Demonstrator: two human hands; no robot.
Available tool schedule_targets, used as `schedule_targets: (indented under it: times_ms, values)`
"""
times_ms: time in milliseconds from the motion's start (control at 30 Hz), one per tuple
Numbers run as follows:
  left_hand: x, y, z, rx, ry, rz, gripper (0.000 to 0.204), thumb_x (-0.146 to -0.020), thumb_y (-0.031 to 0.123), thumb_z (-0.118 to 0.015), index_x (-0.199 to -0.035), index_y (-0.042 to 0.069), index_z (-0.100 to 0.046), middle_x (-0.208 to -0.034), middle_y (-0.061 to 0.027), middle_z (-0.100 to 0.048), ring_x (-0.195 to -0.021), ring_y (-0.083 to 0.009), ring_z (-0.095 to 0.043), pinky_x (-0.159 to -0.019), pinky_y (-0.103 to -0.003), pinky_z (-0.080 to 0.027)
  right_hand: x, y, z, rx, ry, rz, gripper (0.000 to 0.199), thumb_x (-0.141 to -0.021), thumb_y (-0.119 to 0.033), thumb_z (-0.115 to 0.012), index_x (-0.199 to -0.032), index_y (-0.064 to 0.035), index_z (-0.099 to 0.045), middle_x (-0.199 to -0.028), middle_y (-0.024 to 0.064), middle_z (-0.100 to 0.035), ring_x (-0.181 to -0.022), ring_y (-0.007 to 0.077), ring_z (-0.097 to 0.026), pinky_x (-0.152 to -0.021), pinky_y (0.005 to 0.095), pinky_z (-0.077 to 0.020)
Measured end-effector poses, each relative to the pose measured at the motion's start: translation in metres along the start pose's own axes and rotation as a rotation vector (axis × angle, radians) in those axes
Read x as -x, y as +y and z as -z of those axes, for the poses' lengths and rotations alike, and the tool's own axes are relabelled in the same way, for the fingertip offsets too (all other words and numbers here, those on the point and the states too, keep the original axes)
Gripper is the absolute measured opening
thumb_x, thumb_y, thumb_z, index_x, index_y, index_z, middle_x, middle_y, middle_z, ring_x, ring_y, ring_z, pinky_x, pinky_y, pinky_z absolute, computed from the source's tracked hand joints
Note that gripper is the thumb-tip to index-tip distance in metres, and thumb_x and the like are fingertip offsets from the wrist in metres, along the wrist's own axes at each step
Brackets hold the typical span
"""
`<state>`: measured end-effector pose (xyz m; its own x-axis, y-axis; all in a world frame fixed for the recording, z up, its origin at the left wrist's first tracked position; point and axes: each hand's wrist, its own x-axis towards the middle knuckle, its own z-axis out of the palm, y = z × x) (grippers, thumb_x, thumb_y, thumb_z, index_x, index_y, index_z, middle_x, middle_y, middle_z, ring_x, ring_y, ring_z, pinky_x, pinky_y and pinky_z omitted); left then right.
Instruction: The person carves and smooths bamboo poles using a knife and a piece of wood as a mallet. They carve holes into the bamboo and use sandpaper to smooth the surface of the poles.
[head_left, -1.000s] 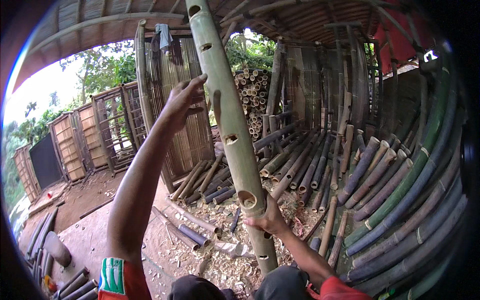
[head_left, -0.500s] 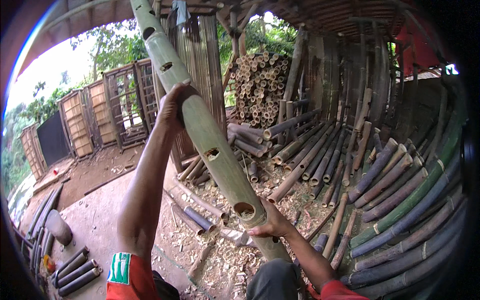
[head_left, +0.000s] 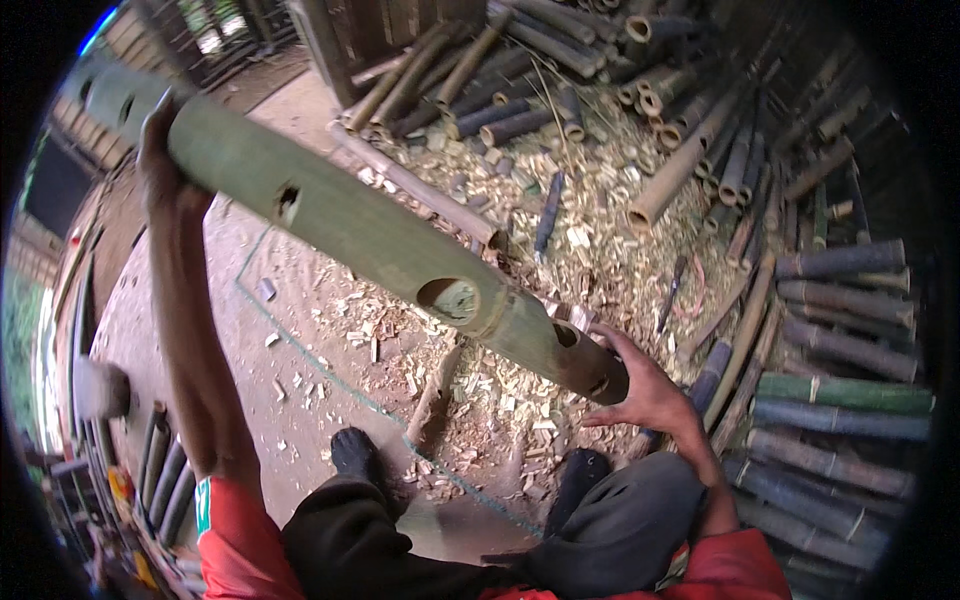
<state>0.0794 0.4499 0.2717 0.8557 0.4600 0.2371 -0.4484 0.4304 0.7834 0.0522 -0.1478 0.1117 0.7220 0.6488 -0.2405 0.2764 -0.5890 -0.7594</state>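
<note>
A long green bamboo pole [head_left: 360,235] with several holes cut along it lies slantwise across the view in front of me, higher at the left. My left hand [head_left: 168,165] grips it near its far left part, thumb over the top edge and palm beneath. My right hand [head_left: 645,385] cups the pole's lower right end, thumb above and fingers below. Pale material shows inside the large oval hole near the middle. Below the pole are my bent legs.
Pale wood chips [head_left: 590,235] cover much of the ground. Cut bamboo lengths [head_left: 840,392] are stacked at the right, with more bamboo [head_left: 520,120] piled at the back. A thin bamboo pole [head_left: 420,190] lies behind the held one. A grey stone [head_left: 103,388] sits at the left.
The bamboo pole has swung from steep to a flatter slant, its upper end moving left and down. My right hand has shifted to its lower end. The view has tipped downward.
</note>
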Motion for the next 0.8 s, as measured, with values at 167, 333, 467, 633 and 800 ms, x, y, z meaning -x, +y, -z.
schedule_targets:
  times_ms: [167, 333, 467, 633, 800]
  values:
    - [0.000, -0.071, 0.132, 0.110, -0.030, 0.247, 0.058, -0.096, 0.044, -0.064, -0.129, -0.003, -0.057, -0.122, -0.0229, -0.068, -0.114, -0.0377, -0.066, -0.106, -0.054, -0.051, -0.013, -0.012, -0.050, 0.298, 0.145, -0.155, 0.099, -0.061, -0.026, -0.093, -0.144, -0.0016, -0.043, -0.131, 0.0267, -0.058, -0.124, 0.0432, -0.056, -0.107, 0.0493, -0.0440]
    - [0.033, -0.126, 0.227, 0.119, 0.194, 0.293, 0.042, -0.093, 0.039, -0.069, -0.120, 0.007, -0.065, -0.116, -0.0128, -0.071, -0.105, -0.0291, -0.067, -0.097, -0.047, -0.054, 0.000, -0.007, -0.104, 0.208, 0.131, -0.244, 0.084, -0.063, -0.022, -0.087, -0.136, -0.0025, -0.050, -0.121, 0.0233, -0.062, -0.118, 0.0425, -0.058, -0.104, 0.0490, -0.0431]
    - [0.086, -0.161, 0.354, 0.092, 0.284, 0.550, 0.053, -0.087, 0.047, -0.073, -0.125, 0.011, -0.064, -0.125, -0.0088, -0.067, -0.116, -0.0290, -0.062, -0.105, -0.049, -0.049, -0.004, -0.012, -0.138, 0.323, 0.155, -0.193, 0.089, -0.062, -0.021, -0.086, -0.142, -0.0026, -0.051, -0.135, 0.0188, -0.054, -0.127, 0.0361, -0.049, -0.108, 0.0487, -0.0396]
    - [0.141, -0.196, 0.399, -0.021, 0.407, 0.682, 0.061, -0.088, 0.052, -0.071, -0.127, 0.006, -0.063, -0.128, -0.0117, -0.065, -0.120, -0.0332, -0.061, -0.108, -0.053, -0.047, -0.001, -0.022, -0.164, 0.428, 0.110, -0.276, 0.087, -0.058, -0.015, -0.087, -0.139, -0.0076, -0.055, -0.129, 0.0126, -0.057, -0.126, 0.0329, -0.051, -0.109, 0.0489, -0.0383]
    - [0.182, -0.171, 0.391, -0.138, 0.548, 0.726, 0.070, -0.091, 0.051, -0.068, -0.138, 0.001, -0.053, -0.136, -0.0197, -0.058, -0.126, -0.0364, -0.058, -0.109, -0.051, -0.046, -0.014, -0.021, -0.195, 0.523, 0.076, -0.360, 0.087, -0.058, -0.013, -0.087, -0.139, -0.0108, -0.055, -0.129, 0.0099, -0.058, -0.125, 0.0318, -0.052, -0.111, 0.0483, -0.0375]
